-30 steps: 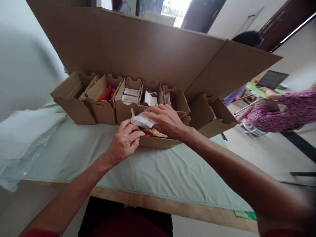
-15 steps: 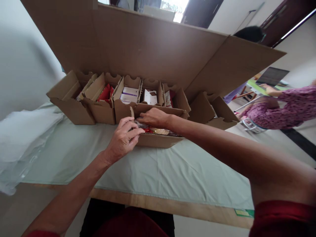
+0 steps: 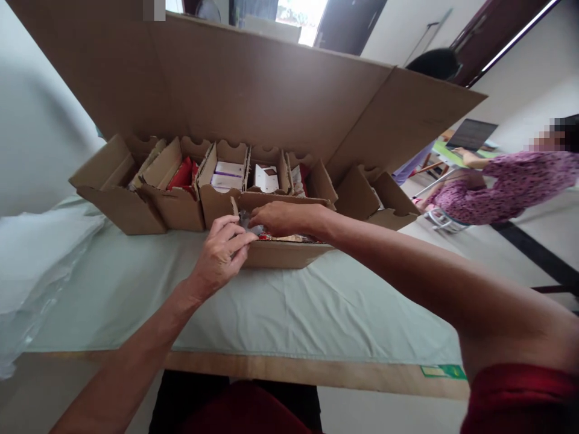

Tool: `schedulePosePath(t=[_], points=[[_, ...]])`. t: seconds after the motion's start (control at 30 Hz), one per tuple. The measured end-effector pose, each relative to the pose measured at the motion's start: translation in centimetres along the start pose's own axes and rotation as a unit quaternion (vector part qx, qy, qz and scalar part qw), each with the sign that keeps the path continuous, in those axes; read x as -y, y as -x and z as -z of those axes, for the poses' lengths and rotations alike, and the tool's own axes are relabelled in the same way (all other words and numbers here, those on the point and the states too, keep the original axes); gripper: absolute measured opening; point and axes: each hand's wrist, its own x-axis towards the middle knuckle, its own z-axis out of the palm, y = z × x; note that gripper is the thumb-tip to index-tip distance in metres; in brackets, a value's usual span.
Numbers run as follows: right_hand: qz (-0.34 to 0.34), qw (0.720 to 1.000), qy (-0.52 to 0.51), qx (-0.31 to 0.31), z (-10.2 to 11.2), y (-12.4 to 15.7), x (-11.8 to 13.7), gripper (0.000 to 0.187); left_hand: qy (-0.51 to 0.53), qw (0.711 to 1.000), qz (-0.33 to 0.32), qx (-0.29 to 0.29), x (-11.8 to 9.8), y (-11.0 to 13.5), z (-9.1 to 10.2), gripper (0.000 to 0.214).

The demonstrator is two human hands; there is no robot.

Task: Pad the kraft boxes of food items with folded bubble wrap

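Observation:
A low cardboard box [image 3: 280, 258] stands in front of the row of boxes on the cloth. My left hand [image 3: 226, 247] grips its left end, with the fingers bent over the corner and rim. Inside the box, my right hand [image 3: 283, 218] reaches down with bent fingers close to a crumpled clear plastic packet [image 3: 254, 228]. Its fingertips are partly hidden, and what they hold I cannot make out. Red and tan packets [image 3: 292, 238] show below that hand, along the near wall of the box.
Several open cardboard bins stand behind, with red packets [image 3: 182, 173], white cartons [image 3: 227, 175] and a white card [image 3: 266, 178] inside. A tall cardboard panel [image 3: 253, 84] rises at the back. Clear plastic bags [image 3: 45, 259] lie at left. A person in a purple patterned top [image 3: 525, 181] sits at right.
My right hand has shifted slightly within the box, baring more of the clear packet at its left end. My left hand stays on the box corner. The whole view has turned a little.

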Motion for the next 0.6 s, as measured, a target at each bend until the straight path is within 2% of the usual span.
schedulePosePath(t=[0.1, 0.2, 0.3, 0.37, 0.47, 0.53, 0.6], points=[[-0.002, 0.997, 0.03, 0.075, -0.3, -1.0, 0.7, 0.033, -0.002, 1.0, 0.0, -0.004, 0.1, 0.1, -0.1, 0.026], [-0.028, 0.995, 0.041, 0.089, -0.4, -2.1, 1.1, 0.028, -0.007, 1.0, -0.002, -0.003, 0.3, 0.0, -0.1, 0.026], [-0.034, 0.996, 0.015, 0.082, 0.3, -1.6, 1.1, 0.033, -0.015, 1.0, 0.001, -0.005, 0.1, 0.0, 0.0, 0.026], [-0.035, 0.999, -0.021, 0.022, 1.3, 0.1, 0.9, 0.039, -0.015, 1.0, 0.022, -0.015, -0.2, 0.2, 0.2, 0.032], [-0.079, 0.981, -0.09, -0.151, 2.7, 4.8, 1.0, 0.041, 0.005, 0.996, 0.073, -0.046, -0.6, 1.4, 0.6, 0.058], [-0.128, 0.945, -0.135, -0.27, 2.5, 8.9, 1.6, 0.036, 0.034, 0.989, 0.126, -0.071, -0.5, 3.0, 0.7, 0.068], [-0.176, 0.896, -0.177, -0.368, 0.6, 13.0, 2.8, 0.028, 0.071, 0.973, 0.2, -0.088, -0.1, 5.0, 0.4, 0.07]])
